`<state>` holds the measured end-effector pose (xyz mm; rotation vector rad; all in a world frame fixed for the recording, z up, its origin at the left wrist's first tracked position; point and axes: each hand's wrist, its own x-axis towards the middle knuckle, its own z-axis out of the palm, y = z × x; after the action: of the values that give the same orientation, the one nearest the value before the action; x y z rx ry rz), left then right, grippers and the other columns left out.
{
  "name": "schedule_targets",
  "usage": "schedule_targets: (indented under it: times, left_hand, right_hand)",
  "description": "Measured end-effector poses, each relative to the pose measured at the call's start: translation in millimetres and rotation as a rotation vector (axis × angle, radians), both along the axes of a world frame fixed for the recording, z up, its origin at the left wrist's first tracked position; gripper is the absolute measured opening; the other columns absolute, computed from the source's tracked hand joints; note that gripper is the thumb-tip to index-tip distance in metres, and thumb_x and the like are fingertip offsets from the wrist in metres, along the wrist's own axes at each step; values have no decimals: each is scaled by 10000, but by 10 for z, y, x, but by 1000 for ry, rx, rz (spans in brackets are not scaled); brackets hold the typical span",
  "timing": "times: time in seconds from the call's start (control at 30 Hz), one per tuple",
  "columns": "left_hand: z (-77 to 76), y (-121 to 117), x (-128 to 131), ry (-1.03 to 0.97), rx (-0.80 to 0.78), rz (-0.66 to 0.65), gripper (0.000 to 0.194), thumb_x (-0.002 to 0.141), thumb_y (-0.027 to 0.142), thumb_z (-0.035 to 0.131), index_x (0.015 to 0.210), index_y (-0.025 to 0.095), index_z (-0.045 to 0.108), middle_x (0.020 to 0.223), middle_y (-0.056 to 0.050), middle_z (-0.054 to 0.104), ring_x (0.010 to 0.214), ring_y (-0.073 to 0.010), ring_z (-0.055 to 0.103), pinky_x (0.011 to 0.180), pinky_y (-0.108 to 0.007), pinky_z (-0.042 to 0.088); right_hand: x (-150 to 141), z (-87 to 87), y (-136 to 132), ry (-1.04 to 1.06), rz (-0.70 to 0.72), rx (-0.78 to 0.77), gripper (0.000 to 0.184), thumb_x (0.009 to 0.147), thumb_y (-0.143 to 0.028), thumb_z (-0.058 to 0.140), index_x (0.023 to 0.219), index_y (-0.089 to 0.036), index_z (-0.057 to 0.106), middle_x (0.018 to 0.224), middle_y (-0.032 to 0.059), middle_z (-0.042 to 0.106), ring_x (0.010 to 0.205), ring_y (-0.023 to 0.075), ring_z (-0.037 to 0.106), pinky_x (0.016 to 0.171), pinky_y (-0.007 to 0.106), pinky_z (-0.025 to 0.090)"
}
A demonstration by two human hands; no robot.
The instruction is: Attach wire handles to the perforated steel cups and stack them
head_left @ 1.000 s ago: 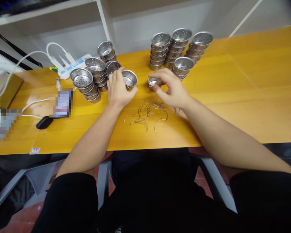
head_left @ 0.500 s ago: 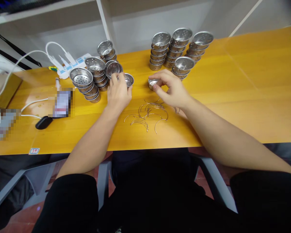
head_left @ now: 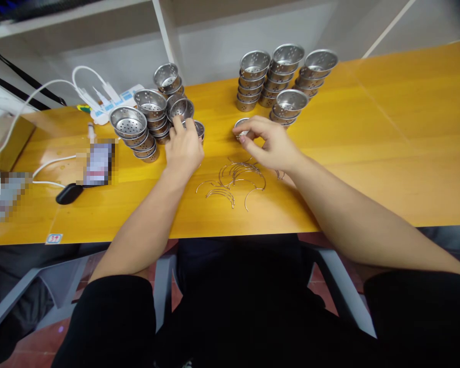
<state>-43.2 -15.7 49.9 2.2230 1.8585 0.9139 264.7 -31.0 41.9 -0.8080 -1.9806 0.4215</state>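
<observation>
Grip, left hand (head_left: 184,149): fingers bent over left cup (head_left: 201,129), can't tell if it's pinched, fingers hide the contact. Right hand (head_left: 275,140): thumb and index curved at right cup (head_left: 240,124), tips apart, firm hold unclear. Worktop (head_left: 375,168): big open area to the right, clear strip along front edge. Right stacks (head_left: 253,83) sit toward back edge, right hand just in front of the nearest. Left stacks (head_left: 129,124) crowd left hand, little room that side. Phone (head_left: 98,163) well left. Cups have open gap between them. Wires (head_left: 242,174) lie loose between forearms, short of front edge.
</observation>
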Motion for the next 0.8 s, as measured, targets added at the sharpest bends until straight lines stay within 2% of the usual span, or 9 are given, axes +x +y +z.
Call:
schedule_targets:
  times: [0.1,0.23,0.33,0.43,0.57,0.67,0.8]
  left_hand:
    - [-52,64,-67,-9,-43,-16,700,1094,553,918,1696,292,677,1908,-255,589,1685,-583,728,1452,-853,646]
    - [-75,122,-136,-16,-48,-31,789,1073,591,954,1741,311,641,1893,-252,588,1645,-577,767,1429,-861,662]
    - [-75,111,-130,-28,-22,-35,792,1055,647,966,1708,314,667,1861,-242,623,1626,-575,787,1435,-842,673]
    - [-60,73,-77,-54,-35,-46,778,1067,684,941,1678,275,689,1825,-254,643,1609,-578,804,1476,-831,647]
    - [-8,39,-4,-16,-101,-34,691,1081,558,932,1653,236,714,1833,-282,618,1527,-583,841,1477,-842,629]
    - [28,37,18,4,-127,-22,598,1074,446,932,1610,265,739,1815,-258,633,1493,-565,848,1459,-840,635]
    - [29,30,10,-6,-110,-34,606,1056,490,961,1593,307,746,1773,-224,666,1522,-565,823,1465,-857,622]
  right_hand:
    - [-2,-13,-1,5,4,16,448,1245,-725,773,1351,-324,943,1286,126,927,1084,353,873,1006,555,767]
    - [7,-19,7,12,-5,21,420,1252,-706,779,1334,-330,946,1260,125,925,1058,363,868,999,588,773]
    - [34,-29,34,16,-35,17,402,1264,-690,759,1327,-335,937,1211,117,904,985,345,842,957,595,787]
    - [63,-53,70,23,-76,-4,372,1239,-693,800,1332,-355,924,1194,116,888,991,357,838,970,625,809]
    - [64,-71,82,20,-77,-17,376,1237,-702,800,1329,-358,922,1209,120,891,1008,366,839,998,644,812]
    - [40,-63,65,16,-57,-13,412,1255,-711,764,1315,-333,919,1203,124,890,978,349,824,957,625,796]
    - [38,-57,60,6,-71,-26,425,1255,-737,762,1307,-340,905,1175,114,875,976,344,811,950,615,783]
